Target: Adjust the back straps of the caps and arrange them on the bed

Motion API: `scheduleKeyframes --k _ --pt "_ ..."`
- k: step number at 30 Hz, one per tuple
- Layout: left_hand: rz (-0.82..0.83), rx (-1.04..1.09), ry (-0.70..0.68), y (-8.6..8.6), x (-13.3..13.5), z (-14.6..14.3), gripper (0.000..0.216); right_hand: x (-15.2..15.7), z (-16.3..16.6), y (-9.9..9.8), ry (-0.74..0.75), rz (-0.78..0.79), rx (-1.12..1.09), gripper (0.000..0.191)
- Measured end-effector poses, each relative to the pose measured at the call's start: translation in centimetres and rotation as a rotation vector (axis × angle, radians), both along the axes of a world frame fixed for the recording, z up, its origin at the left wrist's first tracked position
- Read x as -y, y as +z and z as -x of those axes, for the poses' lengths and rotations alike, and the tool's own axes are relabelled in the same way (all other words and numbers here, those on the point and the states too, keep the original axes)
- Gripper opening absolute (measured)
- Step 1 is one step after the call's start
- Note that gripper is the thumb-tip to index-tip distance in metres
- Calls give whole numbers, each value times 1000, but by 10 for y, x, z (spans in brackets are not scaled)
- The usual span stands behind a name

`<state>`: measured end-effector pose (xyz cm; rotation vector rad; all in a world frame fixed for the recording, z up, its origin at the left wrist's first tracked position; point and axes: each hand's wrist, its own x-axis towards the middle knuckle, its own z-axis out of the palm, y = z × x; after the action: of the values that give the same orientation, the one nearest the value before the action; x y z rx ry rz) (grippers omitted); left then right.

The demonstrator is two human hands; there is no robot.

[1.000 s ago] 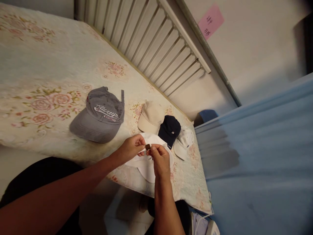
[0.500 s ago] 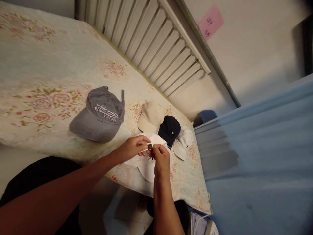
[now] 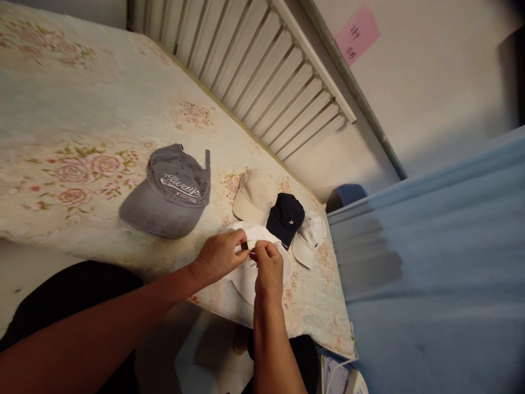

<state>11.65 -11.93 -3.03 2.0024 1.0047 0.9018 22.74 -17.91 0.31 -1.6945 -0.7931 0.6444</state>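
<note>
A white baseball cap [image 3: 243,284] lies brim toward me at the near side of the bed, partly hidden by my hands and wrists. My left hand [image 3: 219,255] is closed in a pinch on a small dark buckle [image 3: 245,246] at the cap's back strap. Right beside it, my right hand [image 3: 268,267] pinches the white strap between thumb and fingers; the strap's tip is hidden. Left of my hands rests a grey cap [image 3: 168,191] with white lettering, its strap end sticking up loose. Beyond are a beige cap [image 3: 255,194], a navy cap [image 3: 286,219] and another white cap [image 3: 308,238].
A floral bedsheet [image 3: 164,71] covers the surface under the caps. Metal bars [image 3: 246,71] run along the far edge against the wall. A blue curtain [image 3: 435,262] hangs at the right. A pink note [image 3: 358,35] is stuck on the wall.
My left hand has turned and closed in on the buckle, its fingers now pinching instead of spread. The buckle has shifted slightly left, and more white strap shows between my hands.
</note>
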Motion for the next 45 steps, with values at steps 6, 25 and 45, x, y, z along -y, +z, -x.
scheduleKeyframes --k 6,25,45 --pt "37 46 -36 1 -1 0 6 -2 -11 2 -120 -50 -90 17" --pt "223 276 -107 -2 -4 -3 10 2 -11 0 -271 -181 -14 21" --pt "302 525 67 9 -19 16 19 -7 -13 -3 -85 -140 -512 19"
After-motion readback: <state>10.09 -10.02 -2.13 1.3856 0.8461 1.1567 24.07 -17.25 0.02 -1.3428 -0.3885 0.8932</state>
